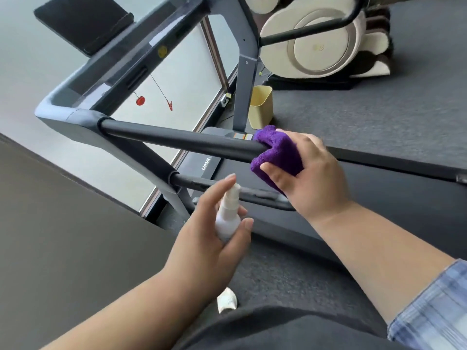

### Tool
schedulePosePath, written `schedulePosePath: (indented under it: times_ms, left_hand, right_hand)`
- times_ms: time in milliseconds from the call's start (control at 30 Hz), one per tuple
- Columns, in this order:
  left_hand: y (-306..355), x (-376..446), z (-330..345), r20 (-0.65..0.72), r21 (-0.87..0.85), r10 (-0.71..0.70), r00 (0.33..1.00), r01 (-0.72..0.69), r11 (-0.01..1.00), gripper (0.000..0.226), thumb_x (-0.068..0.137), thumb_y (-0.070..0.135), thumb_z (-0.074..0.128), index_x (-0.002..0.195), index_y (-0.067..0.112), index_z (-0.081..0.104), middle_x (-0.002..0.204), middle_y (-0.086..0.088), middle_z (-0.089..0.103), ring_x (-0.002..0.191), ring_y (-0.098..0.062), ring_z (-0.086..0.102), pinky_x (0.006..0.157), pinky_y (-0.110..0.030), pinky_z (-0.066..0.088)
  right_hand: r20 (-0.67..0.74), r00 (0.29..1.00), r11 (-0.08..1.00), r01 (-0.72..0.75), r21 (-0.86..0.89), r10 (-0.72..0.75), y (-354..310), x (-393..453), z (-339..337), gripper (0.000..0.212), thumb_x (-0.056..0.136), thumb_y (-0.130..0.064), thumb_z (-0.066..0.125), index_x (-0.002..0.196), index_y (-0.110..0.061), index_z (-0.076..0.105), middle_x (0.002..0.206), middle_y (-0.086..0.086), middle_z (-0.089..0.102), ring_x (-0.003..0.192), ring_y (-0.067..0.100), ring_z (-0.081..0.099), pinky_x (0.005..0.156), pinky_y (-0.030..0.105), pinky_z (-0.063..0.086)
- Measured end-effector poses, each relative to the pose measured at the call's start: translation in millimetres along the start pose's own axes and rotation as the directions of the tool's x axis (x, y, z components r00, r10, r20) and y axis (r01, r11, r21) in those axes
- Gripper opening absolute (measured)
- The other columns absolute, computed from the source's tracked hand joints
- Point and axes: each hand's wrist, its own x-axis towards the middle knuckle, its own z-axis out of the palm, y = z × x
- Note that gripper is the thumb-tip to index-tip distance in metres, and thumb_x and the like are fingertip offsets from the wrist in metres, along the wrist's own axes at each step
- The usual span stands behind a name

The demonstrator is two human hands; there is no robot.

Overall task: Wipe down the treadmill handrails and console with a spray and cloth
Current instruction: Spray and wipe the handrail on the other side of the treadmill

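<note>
- Cloth [276, 154], purple and folded, was wrapped over the near end of the upper handrail [182, 140], the black bar that ran out from the grey corner of the treadmill frame [67, 120].
- Right hand [307, 173] gripped that cloth around the handrail, thumb under the bar and fingers curled over the top, so the fabric touched most of the way round.
- Left hand [211, 236] held the white spray bottle [227, 215] below the handrail, fingers closed around its body and the forefinger raised beside the nozzle, which pointed up toward the bar.
- Good practice, I judged, was to keep the cloth cupped right round the handrail and draw it in one long pass toward the frame corner, turning the wrist so the underside got wiped too.
- Spray was best aimed at the bar or cloth, away from the console [141, 56] that sat above and beyond the handrail.
- Lower bar [199, 184] beneath the handrail and the console looked yet to be done.
</note>
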Motion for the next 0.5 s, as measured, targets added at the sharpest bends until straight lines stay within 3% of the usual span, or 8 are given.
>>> schedulePosePath:
  times_ms: [133,333,500]
  left_hand:
    - [6.6,4.6,7.6,0.008,0.048,-0.006,1.0,0.005,0.999,0.062,0.088,0.042,0.061,0.138,0.061,0.029,0.101,0.02,0.064,0.089,-0.004,0.066,0.073,-0.004,0.043]
    - [16.5,-9.9,17.1,0.074,0.056,0.01,0.997,-0.014,0.998,0.063,0.087,0.042,0.061,0.138,0.061,0.03,0.104,0.019,0.065,0.087,-0.005,0.067,0.072,-0.005,0.044]
    - [22.0,-16.2,15.2,0.086,0.046,0.007,0.996,-0.011,0.999,0.062,0.087,0.042,0.061,0.138,0.059,0.03,0.104,0.017,0.065,0.087,-0.007,0.067,0.072,-0.008,0.045]
  right_hand:
    - [-0.057,0.997,0.99,-0.036,0.134,0.044,22.7,-20.3,1.9,0.075,0.081,-0.073,0.058,0.137,-0.023,0.056,0.129,0.001,0.061,0.114,0.007,0.054,0.093,-0.001,0.031]
    - [-0.027,0.993,0.981,-0.107,0.163,0.113,57.3,-52.0,8.8,0.08,0.078,-0.075,0.059,0.14,-0.026,0.047,0.13,-0.007,0.056,0.118,0.01,0.053,0.096,-0.004,0.026]
    - [-0.022,0.991,0.971,-0.123,0.203,0.13,53.7,-49.8,3.5,0.074,0.083,-0.063,0.063,0.143,-0.022,0.049,0.127,-0.013,0.049,0.122,0.012,0.049,0.101,-0.001,0.024]
